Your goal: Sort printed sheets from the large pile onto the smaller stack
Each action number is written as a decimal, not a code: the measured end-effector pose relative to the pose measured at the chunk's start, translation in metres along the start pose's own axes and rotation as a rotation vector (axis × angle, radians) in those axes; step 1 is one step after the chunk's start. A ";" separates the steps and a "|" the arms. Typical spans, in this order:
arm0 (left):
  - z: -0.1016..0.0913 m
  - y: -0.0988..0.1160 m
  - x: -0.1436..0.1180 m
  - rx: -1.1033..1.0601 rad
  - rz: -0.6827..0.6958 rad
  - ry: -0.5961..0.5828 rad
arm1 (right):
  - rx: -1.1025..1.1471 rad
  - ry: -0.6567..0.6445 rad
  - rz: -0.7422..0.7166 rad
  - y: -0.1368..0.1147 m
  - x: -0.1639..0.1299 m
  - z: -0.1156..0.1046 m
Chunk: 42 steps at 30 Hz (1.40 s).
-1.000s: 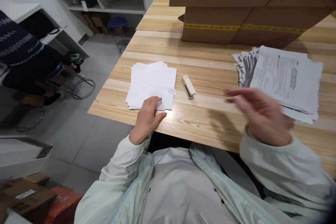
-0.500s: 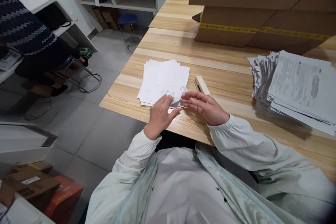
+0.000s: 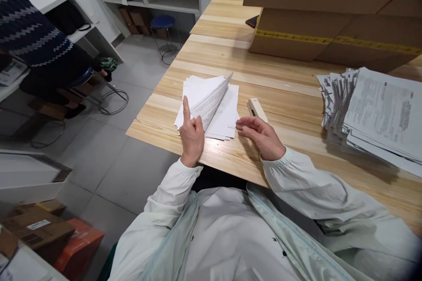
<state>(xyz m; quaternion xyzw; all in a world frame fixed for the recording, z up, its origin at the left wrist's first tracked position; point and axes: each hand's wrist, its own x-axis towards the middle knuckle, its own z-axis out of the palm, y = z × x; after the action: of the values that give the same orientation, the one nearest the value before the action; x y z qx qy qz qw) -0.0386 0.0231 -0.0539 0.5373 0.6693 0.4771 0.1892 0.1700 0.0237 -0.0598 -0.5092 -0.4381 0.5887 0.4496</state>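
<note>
A loose pile of white printed papers [image 3: 227, 118] lies near the table's front left edge. My left hand [image 3: 192, 140] is at the pile's lower left, closed on a lifted sheet of paper [image 3: 212, 103], its index finger pointing up. That sheet is curled over to the left, showing lines of print, and its far corner stands up off the pile. My right hand [image 3: 262, 137] rests beside the pile's right edge, fingers stretched toward the paper and thumb a little apart, holding nothing visible. Just beyond it lies a cream stapler [image 3: 257, 109].
A thick, uneven stack of printed papers [image 3: 384, 114] stands on the wooden table [image 3: 296, 109] at right. Large cardboard boxes [image 3: 296, 33] are behind it, with a dark phone-like object [image 3: 252, 21] alongside. A seated person [image 3: 33, 30] and a blue stool [image 3: 162, 22] are at left.
My left hand has moved left, turning a sheet up and over from the pile's lower right. My right hand has drawn slightly away from the paper's edge.
</note>
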 end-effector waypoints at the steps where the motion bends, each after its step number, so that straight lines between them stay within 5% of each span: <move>1: 0.000 -0.001 -0.001 0.017 0.025 0.003 | 0.015 -0.005 0.017 -0.001 -0.001 -0.001; 12: 0.000 -0.015 0.002 -0.002 0.138 -0.204 | 0.105 -0.067 0.027 -0.001 -0.005 0.005; 20: 0.001 -0.014 0.002 0.007 0.200 -0.351 | 0.043 0.012 0.056 -0.005 -0.007 0.002; 36: 0.001 -0.012 0.002 -0.031 0.211 -0.410 | 0.091 -0.084 -0.065 -0.011 -0.008 0.013; 42: 0.006 -0.013 0.002 -0.019 0.227 -0.310 | 0.073 -0.077 -0.113 -0.008 -0.008 0.017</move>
<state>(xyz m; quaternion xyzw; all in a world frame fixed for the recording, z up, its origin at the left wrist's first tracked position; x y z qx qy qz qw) -0.0418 0.0278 -0.0670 0.6745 0.5627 0.4132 0.2402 0.1547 0.0162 -0.0490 -0.4440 -0.4614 0.5972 0.4831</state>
